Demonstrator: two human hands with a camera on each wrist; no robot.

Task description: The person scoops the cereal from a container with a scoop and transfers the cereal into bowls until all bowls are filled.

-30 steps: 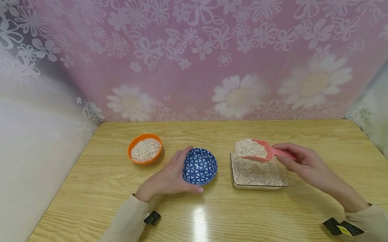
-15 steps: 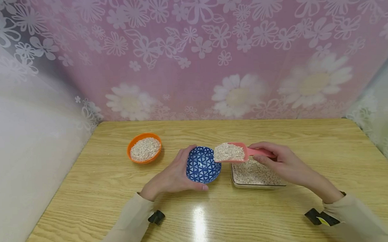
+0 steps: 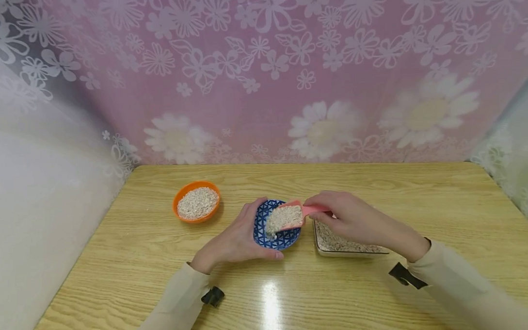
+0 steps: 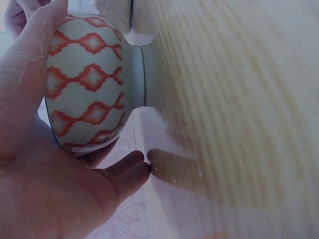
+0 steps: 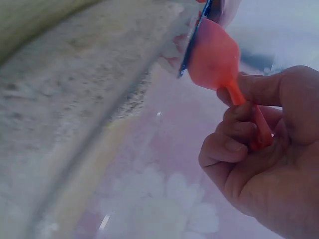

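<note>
A: What has moved?
B: One pink scoop (image 3: 306,212), shifted leftward with the right hand (image 3: 357,220), from above the tray (image 3: 350,254) to above the blue-patterned bowl (image 3: 259,228). Orange bowl (image 3: 187,187): unmoved.
A: Grips?
B: Right hand: scoop handle pinched between thumb and fingers. Left hand (image 3: 233,241): curved round the bowl's left side, thumb along the near side. Bowl: foot down on the table (image 3: 132,266).
A: Step in hand?
B: Pouring, by the look of it: flakes (image 3: 285,217) heaped in the scoop, blurred at its lip. Scoop touching the rim: cannot tell. Next move likely calls for more tipping, bowl held steady.
A: Other stock?
B: One tray of flakes, just right of the bowl. Orange bowl, flake-filled, farther left.
A: Obstructions?
B: Right hand over the tray, hiding part of it. Left hand clear of the scoop.
</note>
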